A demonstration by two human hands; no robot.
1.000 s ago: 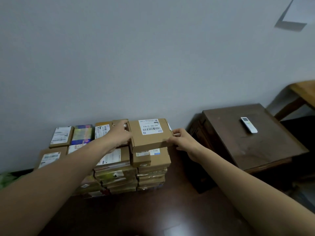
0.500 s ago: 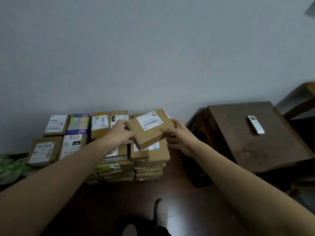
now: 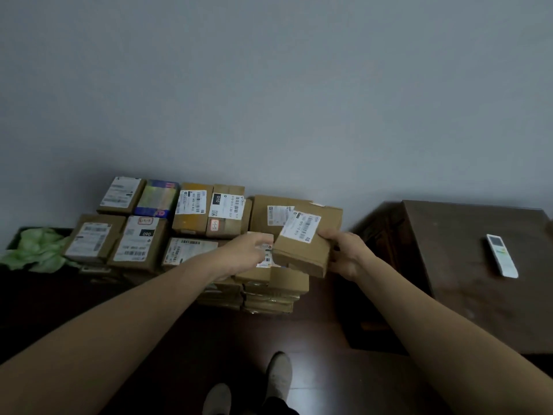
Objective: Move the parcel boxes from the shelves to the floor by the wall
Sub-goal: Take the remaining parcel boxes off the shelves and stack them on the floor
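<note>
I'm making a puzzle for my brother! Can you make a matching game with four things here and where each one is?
Things:
1 remote control
2 crumpled green bag
3 tilted cardboard box
4 shoes

Places:
A far left, beside the stacked boxes
B in the right hand
C bottom edge of the view
D on the dark wooden table

Pairs: 1-D, 2-A, 3-B, 4-C

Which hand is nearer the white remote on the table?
Right. The right hand, gripping a parcel box, is left of the remote; the left hand is farther left, over the stacks.
</note>
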